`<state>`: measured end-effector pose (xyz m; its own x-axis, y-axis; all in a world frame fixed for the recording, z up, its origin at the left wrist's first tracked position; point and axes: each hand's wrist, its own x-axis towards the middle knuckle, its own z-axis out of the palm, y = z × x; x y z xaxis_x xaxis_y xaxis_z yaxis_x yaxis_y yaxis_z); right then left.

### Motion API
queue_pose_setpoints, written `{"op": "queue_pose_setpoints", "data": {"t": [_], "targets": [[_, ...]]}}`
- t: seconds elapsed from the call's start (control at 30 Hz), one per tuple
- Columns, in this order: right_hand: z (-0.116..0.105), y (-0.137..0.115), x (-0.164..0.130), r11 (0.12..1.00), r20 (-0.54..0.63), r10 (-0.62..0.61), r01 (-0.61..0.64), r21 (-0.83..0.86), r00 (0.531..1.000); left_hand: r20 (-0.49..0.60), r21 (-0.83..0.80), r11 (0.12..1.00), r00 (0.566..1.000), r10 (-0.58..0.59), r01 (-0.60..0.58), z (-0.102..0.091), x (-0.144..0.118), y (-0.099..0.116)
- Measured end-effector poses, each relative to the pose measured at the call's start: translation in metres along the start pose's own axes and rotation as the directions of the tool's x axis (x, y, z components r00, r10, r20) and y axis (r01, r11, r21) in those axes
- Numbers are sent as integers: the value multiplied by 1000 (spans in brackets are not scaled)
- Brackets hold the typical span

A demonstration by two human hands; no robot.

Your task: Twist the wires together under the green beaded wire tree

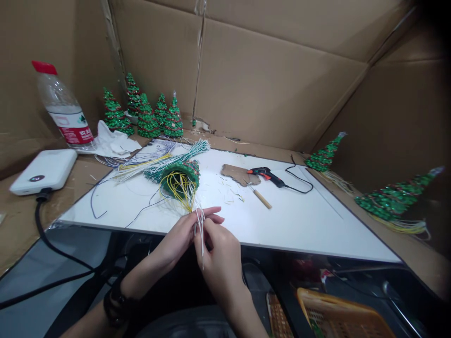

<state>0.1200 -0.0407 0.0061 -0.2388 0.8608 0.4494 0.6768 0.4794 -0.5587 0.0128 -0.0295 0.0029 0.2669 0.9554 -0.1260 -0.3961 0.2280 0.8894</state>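
A small green Christmas tree (195,170) lies on its side on the white board, its hollow base turned toward me. Yellow and white wires (186,197) run out of that base to my hands. My left hand (181,237) is closed around the wires near the board's front edge. My right hand (220,246) pinches the white wire ends (201,230) beside it, thumb and forefinger together. Behind the tree lies a bundle of green and white wires (190,152).
On the white board (299,225) are a glue gun (268,176), torn cardboard (232,173), a wooden-handled tool (262,199) and wire scraps. Several finished trees (146,117) stand behind; two trees (394,195) lie right. A bottle (68,112) and power bank (45,171) are left.
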Motion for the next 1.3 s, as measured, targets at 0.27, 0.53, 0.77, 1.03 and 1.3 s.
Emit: {"op": "queue_pose_setpoints", "data": {"t": [0.27,0.53,0.77,1.03,1.3], "targets": [[-16,-5,-22,973,63,-92,76,217,994,-33,-43,992,993,117,-118,1,3,-5],[-41,32,9,996,5,79,-79,34,997,-9,-161,979,992,126,-126,-2,5,-3],[-23,54,29,970,-13,108,-108,-218,994,17,-187,978,995,95,-90,-2,5,-2],[-17,4,-8,986,-16,-154,153,-71,988,-13,-136,989,998,61,-62,-2,4,-3],[-6,2,6,979,8,-166,166,-116,986,-23,-97,995,999,34,-37,1,2,2]]}}
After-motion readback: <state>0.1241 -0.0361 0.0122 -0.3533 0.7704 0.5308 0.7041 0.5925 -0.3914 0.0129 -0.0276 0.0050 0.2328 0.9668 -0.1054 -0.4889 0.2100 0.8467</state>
